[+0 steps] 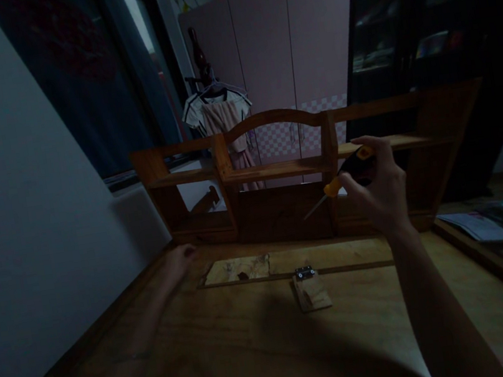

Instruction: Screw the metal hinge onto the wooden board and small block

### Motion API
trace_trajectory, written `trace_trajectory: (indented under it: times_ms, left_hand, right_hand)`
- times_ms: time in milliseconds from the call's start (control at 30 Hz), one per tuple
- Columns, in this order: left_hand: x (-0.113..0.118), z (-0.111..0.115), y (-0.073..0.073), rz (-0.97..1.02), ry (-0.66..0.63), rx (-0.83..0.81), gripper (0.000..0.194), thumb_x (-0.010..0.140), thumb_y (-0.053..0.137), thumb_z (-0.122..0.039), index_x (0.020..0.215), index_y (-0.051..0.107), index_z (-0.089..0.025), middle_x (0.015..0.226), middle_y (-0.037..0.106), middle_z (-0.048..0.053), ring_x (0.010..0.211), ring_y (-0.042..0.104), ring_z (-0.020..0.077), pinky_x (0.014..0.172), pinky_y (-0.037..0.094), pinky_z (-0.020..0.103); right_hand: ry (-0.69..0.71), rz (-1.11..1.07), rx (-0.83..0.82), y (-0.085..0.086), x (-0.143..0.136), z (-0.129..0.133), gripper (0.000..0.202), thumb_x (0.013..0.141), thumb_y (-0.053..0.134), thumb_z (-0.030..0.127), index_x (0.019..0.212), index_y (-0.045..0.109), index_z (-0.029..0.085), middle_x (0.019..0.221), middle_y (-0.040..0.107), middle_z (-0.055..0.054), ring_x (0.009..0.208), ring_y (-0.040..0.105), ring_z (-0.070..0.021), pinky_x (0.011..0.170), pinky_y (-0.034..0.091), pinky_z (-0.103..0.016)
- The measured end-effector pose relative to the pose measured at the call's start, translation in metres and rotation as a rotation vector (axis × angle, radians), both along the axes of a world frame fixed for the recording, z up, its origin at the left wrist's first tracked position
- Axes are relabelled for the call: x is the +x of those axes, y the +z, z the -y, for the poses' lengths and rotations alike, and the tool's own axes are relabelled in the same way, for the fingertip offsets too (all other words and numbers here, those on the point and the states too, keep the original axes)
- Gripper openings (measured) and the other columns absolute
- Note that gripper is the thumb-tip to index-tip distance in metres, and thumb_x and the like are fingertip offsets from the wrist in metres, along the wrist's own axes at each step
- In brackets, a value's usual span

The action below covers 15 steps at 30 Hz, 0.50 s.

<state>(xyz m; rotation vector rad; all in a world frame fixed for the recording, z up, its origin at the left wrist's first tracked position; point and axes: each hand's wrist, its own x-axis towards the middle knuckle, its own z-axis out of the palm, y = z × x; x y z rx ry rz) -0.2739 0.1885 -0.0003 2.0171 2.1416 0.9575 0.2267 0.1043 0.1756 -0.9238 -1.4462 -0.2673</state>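
Observation:
My right hand (384, 194) is raised over the table and grips a screwdriver with a yellow and black handle (335, 186). Its thin metal shaft slants down to the left and touches nothing. To the left, my left hand (181, 261) hovers near the table's far left part, fingers curled together and a little blurred; anything between them is too small to make out. Between the hands lies a small piece of wood (313, 294) with a dark metal hinge (304, 272) on its far end, close to a long wooden board (328, 257) with a worn, stained left end.
A wooden shelf unit (277, 171) stands along the table's (217, 338) back edge. Papers and magazines (488, 222) lie at the right beyond a raised wooden edge. A white wall (36, 202) borders the left. Hanging clothes (221, 114) and a pink wardrobe (267, 54) are behind.

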Motion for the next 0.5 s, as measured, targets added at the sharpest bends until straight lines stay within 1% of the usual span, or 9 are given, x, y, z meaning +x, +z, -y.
trace_trajectory:
  times_ms: [67, 133, 200, 233, 267, 300, 367, 433, 500]
  left_hand:
    - [0.054, -0.003, 0.007, 0.076, -0.138, 0.098, 0.026, 0.082, 0.06, -0.035, 0.099, 0.067, -0.017, 0.105, 0.066, 0.006, 0.096, 0.06, 0.0197, 0.087, 0.044, 0.028]
    - [0.119, 0.003, 0.011, 0.15, -0.363, 0.173, 0.026, 0.083, 0.061, -0.04, 0.096, 0.069, -0.019, 0.102, 0.065, 0.005, 0.096, 0.059, 0.0178, 0.088, 0.043, 0.027]
    - [0.182, 0.016, 0.008, 0.231, -0.617, 0.127, 0.027, 0.085, 0.062, -0.042, 0.097, 0.069, -0.019, 0.102, 0.064, 0.005, 0.095, 0.059, 0.0157, 0.087, 0.044, 0.026]
    - [0.208, 0.023, 0.005, 0.248, -0.732, 0.072, 0.028, 0.084, 0.064, -0.042, 0.099, 0.069, -0.019, 0.104, 0.063, 0.005, 0.096, 0.059, 0.0155, 0.086, 0.044, 0.025]
    - [0.23, 0.028, 0.0, 0.253, -0.813, 0.037, 0.029, 0.081, 0.068, -0.041, 0.099, 0.07, -0.019, 0.103, 0.063, 0.006, 0.096, 0.058, 0.0158, 0.085, 0.044, 0.025]
    - [0.246, 0.033, -0.007, 0.253, -0.863, 0.007, 0.031, 0.077, 0.072, -0.039, 0.1, 0.07, -0.018, 0.102, 0.063, 0.007, 0.095, 0.058, 0.0163, 0.082, 0.044, 0.025]
    - [0.264, 0.036, -0.02, 0.216, -0.901, -0.033, 0.032, 0.071, 0.078, -0.036, 0.097, 0.071, -0.018, 0.098, 0.063, 0.006, 0.092, 0.057, 0.017, 0.079, 0.044, 0.025]
    - [0.267, 0.033, -0.031, 0.174, -0.915, -0.032, 0.03, 0.068, 0.08, -0.035, 0.092, 0.071, -0.019, 0.094, 0.063, 0.005, 0.091, 0.056, 0.0168, 0.079, 0.042, 0.026]
    - [0.263, 0.03, -0.037, 0.159, -0.913, -0.006, 0.026, 0.07, 0.079, -0.035, 0.087, 0.071, -0.018, 0.091, 0.063, 0.004, 0.09, 0.056, 0.0161, 0.08, 0.041, 0.026]
  right_hand:
    - [-0.005, 0.015, -0.003, 0.001, -0.001, 0.001, 0.05, 0.078, 0.062, 0.026, 0.125, 0.048, 0.02, 0.106, 0.057, -0.008, 0.083, 0.059, -0.0178, 0.078, 0.05, -0.034]
    - [-0.008, 0.059, -0.028, 0.001, -0.001, 0.003, 0.048, 0.078, 0.061, 0.026, 0.123, 0.048, 0.019, 0.103, 0.057, -0.007, 0.081, 0.058, -0.0172, 0.075, 0.049, -0.032]
    - [0.035, 0.154, -0.101, 0.0, 0.0, 0.004, 0.045, 0.077, 0.062, 0.025, 0.12, 0.048, 0.019, 0.099, 0.058, -0.005, 0.079, 0.058, -0.0165, 0.073, 0.047, -0.029]
    - [0.076, 0.219, -0.154, -0.001, 0.0, 0.004, 0.043, 0.077, 0.062, 0.025, 0.118, 0.048, 0.019, 0.097, 0.058, -0.005, 0.078, 0.057, -0.0159, 0.072, 0.045, -0.028]
    - [0.123, 0.288, -0.213, -0.002, -0.001, 0.004, 0.041, 0.077, 0.062, 0.026, 0.115, 0.047, 0.019, 0.095, 0.058, -0.004, 0.076, 0.057, -0.0153, 0.07, 0.044, -0.027]
    - [0.17, 0.353, -0.272, -0.003, -0.002, 0.004, 0.039, 0.078, 0.062, 0.026, 0.113, 0.047, 0.019, 0.092, 0.058, -0.003, 0.075, 0.056, -0.0146, 0.068, 0.043, -0.026]
    - [0.24, 0.443, -0.367, -0.007, -0.006, 0.003, 0.034, 0.079, 0.061, 0.027, 0.108, 0.045, 0.018, 0.086, 0.057, -0.002, 0.071, 0.054, -0.0133, 0.065, 0.04, -0.024]
    - [0.277, 0.486, -0.411, -0.012, -0.013, 0.001, 0.031, 0.079, 0.059, 0.026, 0.105, 0.044, 0.018, 0.084, 0.056, -0.001, 0.07, 0.053, -0.0126, 0.064, 0.039, -0.024]
    - [0.29, 0.519, -0.416, -0.016, -0.02, -0.001, 0.03, 0.079, 0.058, 0.024, 0.104, 0.043, 0.018, 0.084, 0.056, -0.001, 0.071, 0.051, -0.0126, 0.065, 0.037, -0.024]
